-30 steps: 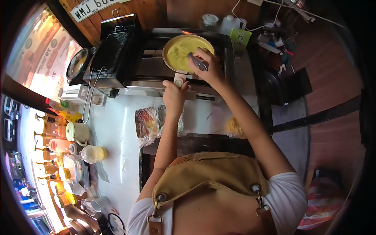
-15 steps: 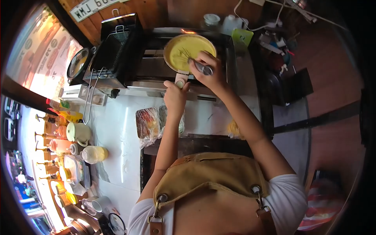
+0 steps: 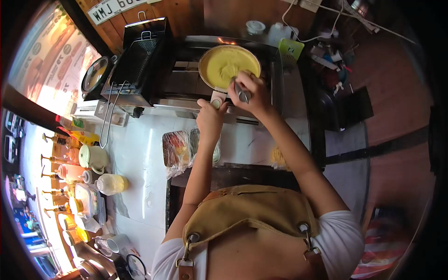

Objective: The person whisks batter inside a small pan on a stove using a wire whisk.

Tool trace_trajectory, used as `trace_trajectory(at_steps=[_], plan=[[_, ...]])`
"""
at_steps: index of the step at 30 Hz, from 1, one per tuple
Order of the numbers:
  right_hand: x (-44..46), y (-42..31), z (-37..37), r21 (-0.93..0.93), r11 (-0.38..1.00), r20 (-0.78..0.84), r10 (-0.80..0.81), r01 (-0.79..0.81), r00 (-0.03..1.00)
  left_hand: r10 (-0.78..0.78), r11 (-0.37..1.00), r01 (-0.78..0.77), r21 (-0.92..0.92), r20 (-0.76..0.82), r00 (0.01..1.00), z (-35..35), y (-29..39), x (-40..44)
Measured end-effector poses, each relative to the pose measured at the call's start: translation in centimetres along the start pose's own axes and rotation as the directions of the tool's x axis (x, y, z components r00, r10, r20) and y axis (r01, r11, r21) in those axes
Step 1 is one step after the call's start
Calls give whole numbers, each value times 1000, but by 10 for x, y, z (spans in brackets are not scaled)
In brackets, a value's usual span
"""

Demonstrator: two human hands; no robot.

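A round pan [image 3: 201,70] of yellow liquid sits on the stove [image 3: 182,77], a small flame showing behind it. My left hand [image 3: 211,119] is closed round the pan's pale handle [image 3: 218,98]. In my right hand [image 3: 254,93] is the grey handle of a whisk [image 3: 242,93], its wires down in the liquid near the pan's front right part and blurred. Below my left hand, on the counter, lie two plastic-wrapped trays [image 3: 177,148], one with red contents. Yellow shredded food [image 3: 280,157] lies beside my right forearm, partly hidden by it.
A black grill with a mesh basket [image 3: 138,59] stands left of the stove. Along the counter's left side are pump bottles, a pale green mug [image 3: 93,158], and a jar [image 3: 112,184]. Behind the stove are a green card [image 3: 290,50], a white tub [image 3: 255,27] and cables.
The whisk has moved through the liquid toward the pan's front right, with my right hand following. The pan and both hands appear slightly lower and further right in view.
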State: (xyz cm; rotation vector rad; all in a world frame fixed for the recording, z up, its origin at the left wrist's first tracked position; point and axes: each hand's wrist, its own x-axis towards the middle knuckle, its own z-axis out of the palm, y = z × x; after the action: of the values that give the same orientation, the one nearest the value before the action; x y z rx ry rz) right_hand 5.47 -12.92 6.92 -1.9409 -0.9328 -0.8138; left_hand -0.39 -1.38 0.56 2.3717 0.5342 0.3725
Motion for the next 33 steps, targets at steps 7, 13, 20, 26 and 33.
trace_trajectory(at_steps=[7,13,20,26,33], plan=[[5,30,4,-13,998,-140,62,-64,988,-14,999,14,-39,-9,1000,-2,3,-1],[28,47,-38,532,762,-158,517,-368,841,-23,997,25,-67,36,999,-1,2,-3],[21,80,-72,672,614,-223,700,-413,678,-36,993,40,-107,37,999,1,-2,-1],[-3,86,-69,659,537,-128,770,-527,624,-41,992,47,-118,48,998,0,-2,-1],[-2,100,-48,798,214,83,887,-563,454,-49,993,54,-105,44,998,0,-2,0]])
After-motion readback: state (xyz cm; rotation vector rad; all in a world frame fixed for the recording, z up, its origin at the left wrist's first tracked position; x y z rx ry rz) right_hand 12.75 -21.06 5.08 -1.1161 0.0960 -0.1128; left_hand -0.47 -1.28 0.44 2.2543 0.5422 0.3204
